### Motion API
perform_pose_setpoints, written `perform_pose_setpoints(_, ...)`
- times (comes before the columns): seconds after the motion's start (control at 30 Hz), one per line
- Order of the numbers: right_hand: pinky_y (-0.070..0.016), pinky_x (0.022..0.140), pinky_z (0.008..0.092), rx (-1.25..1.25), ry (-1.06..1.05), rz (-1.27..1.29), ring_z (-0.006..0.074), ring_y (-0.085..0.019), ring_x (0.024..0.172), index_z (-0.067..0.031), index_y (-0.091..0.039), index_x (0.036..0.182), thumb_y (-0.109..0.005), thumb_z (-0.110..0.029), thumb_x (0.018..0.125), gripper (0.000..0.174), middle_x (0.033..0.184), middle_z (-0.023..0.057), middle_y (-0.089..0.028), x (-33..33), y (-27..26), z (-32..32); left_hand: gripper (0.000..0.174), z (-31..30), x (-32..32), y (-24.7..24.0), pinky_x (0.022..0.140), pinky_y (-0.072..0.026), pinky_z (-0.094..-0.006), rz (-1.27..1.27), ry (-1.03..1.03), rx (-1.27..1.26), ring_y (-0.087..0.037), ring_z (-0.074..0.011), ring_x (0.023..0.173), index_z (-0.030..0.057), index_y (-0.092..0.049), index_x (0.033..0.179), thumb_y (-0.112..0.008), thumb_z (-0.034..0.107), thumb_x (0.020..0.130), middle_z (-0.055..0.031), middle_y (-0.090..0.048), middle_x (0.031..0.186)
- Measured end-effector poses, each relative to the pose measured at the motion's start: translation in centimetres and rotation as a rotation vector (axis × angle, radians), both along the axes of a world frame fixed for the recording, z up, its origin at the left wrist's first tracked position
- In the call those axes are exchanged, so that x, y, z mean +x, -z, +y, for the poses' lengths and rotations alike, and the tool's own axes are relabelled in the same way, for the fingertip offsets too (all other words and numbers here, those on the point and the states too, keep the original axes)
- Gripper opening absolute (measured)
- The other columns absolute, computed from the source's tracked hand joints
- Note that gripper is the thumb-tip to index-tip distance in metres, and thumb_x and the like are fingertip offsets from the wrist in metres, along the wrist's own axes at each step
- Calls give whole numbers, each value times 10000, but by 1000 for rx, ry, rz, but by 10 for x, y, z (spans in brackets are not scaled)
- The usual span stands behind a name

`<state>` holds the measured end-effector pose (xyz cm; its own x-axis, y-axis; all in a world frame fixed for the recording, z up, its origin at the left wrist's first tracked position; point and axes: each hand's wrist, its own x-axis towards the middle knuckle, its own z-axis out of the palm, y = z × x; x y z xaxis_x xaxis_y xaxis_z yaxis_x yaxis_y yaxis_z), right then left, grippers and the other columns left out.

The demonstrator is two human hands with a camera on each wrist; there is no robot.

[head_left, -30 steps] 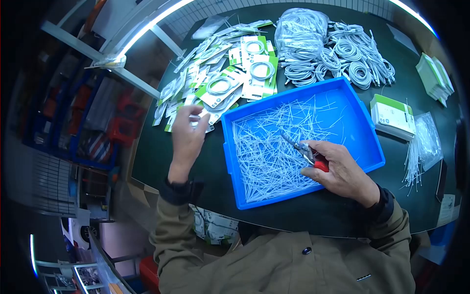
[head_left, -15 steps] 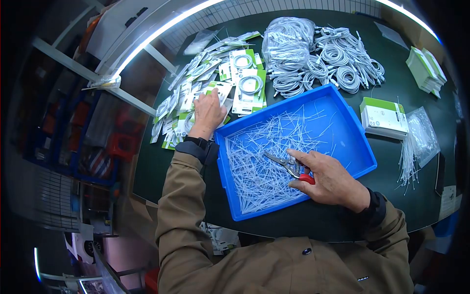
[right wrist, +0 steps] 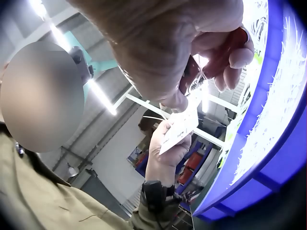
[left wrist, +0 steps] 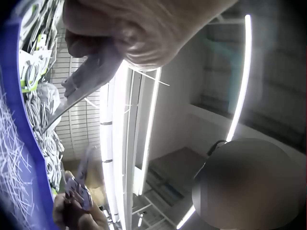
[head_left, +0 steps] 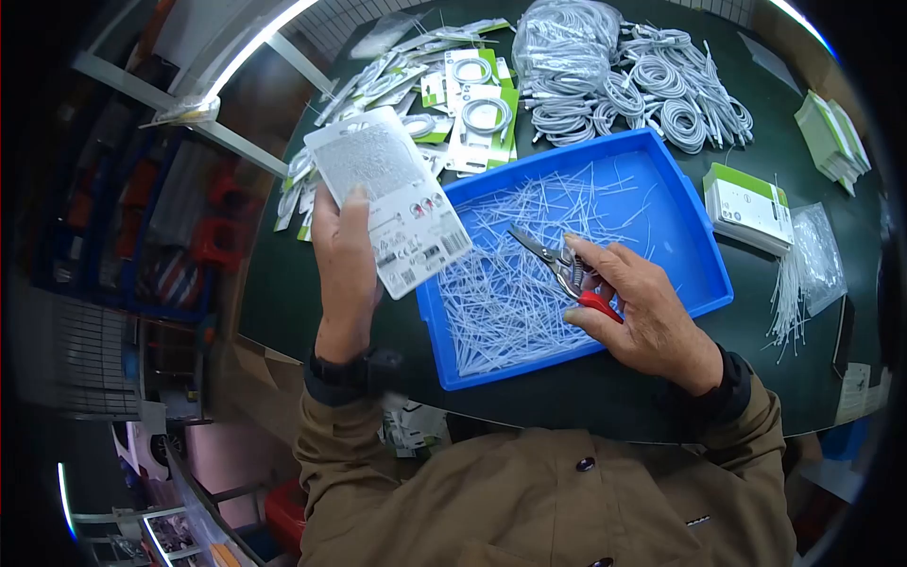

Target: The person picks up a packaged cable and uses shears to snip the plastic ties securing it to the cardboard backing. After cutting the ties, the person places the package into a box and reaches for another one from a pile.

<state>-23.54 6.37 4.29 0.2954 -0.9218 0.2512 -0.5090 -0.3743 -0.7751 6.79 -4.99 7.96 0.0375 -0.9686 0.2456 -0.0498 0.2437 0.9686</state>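
Upright in my left hand is a white packaging card, its printed back with a barcode facing up and the thumb on that face. Thin white tie ends stick out beside the card in the left wrist view. My right hand grips red-handled snips, blades apart and pointing toward the card. Both the snips and the right hand are over a blue tray strewn with cut white tie pieces. In the right wrist view, the right fingers wrap the red handles.
Carded cables lie heaped at the back left. Bagged grey cable coils and loose coils lie at the back. To the right are a stack of cards, a bunch of white ties, a plastic bag and more cards.
My left hand reached into the carded heap, then came back toward me with one card lifted and turned back side up. The right hand keeps its grip on the snips over the tray.
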Motion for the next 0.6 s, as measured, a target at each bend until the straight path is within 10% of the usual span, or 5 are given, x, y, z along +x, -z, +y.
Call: perform_pose_setpoints(0.6, -534, 752, 450, -105, 28, 350, 328, -632, 890, -103, -564, 1527, -867, -263, 873, 738, 1000, 135, -616, 14, 3, 24, 406, 109, -49, 47, 947, -597, -344, 419, 55, 246, -717, -202, 1089, -49, -470, 1454, -507, 177, 1119, -192, -666, 1295)
